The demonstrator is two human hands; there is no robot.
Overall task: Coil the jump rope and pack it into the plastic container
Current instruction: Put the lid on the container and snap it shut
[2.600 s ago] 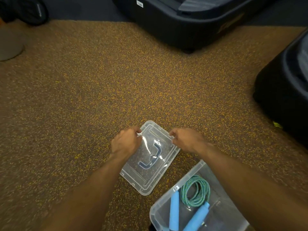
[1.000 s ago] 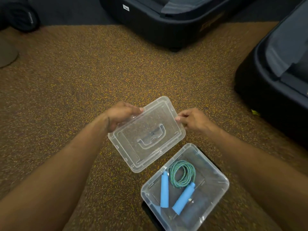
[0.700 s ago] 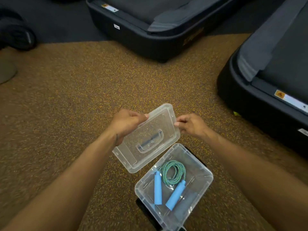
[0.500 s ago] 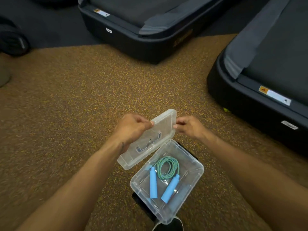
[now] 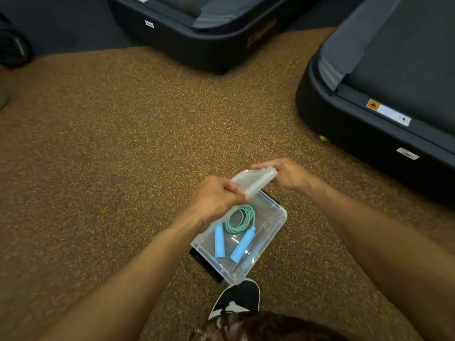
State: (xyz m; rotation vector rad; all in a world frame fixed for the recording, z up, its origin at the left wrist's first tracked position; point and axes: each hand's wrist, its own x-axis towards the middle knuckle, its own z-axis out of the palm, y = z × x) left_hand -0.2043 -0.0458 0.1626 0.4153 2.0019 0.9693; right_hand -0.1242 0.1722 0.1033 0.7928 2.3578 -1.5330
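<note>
A clear plastic container [image 5: 278, 219] stands open on the speckled floor in front of me. Inside lies the jump rope [image 5: 240, 219]: a teal cord in a tight coil with two light-blue handles side by side below it. The clear lid [image 5: 254, 179] is tilted steeply, nearly edge-on, above the container's far end. My left hand [image 5: 215, 199] grips the lid's near-left corner and my right hand [image 5: 286, 174] grips its far-right corner. The lid's handle is not visible from this angle.
Two black treadmill bases flank the floor, one at the top centre [image 5: 197, 33] and one at the right [image 5: 384, 99]. My black and white shoe [image 5: 237, 300] touches the container's near corner. A dark round object [image 5: 12, 49] lies at the far left.
The lid has been lifted off the floor, carried right over the container and tipped from nearly flat to nearly edge-on. Both hands have kept hold. The view has pulled back.
</note>
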